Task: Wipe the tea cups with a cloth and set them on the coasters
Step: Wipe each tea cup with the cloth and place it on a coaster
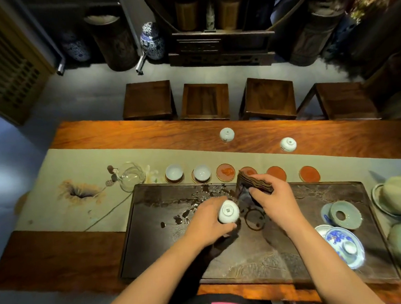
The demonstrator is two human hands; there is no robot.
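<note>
1. Done so far, judging from the layout: two white tea cups stand upright on the two leftmost coasters, the first [174, 173] and the second [202, 172], in the row along the cloth runner [54, 165].
2. Four red coasters carry no cup: the third [225, 172], the fourth [248, 171] partly hidden behind the cloth, the fifth [276, 172] and the sixth [309, 173].
3. Three cups remain to be handled: one is in hand, and two lie upside down on the far side of the counter [123, 133], one [227, 134] left of the other [288, 144], well apart from the coasters.
4. The left hand [208, 218] reaches over the dark wooden tea tray [153, 248]; its fingers [227, 226] are curled closed around an inverted white tea cup [228, 211], base mark facing up.
5. The right hand [274, 200] sits just beside it, fingers [256, 192] pinched shut on a folded dark brown tea cloth [253, 182] that is raised above the tray, its edge near the cup.
6. My reading: this is the wiping step for the third cup, which then goes on the third coaster.
7. Water droplets [204, 191] mark the tray near the hands.
</note>
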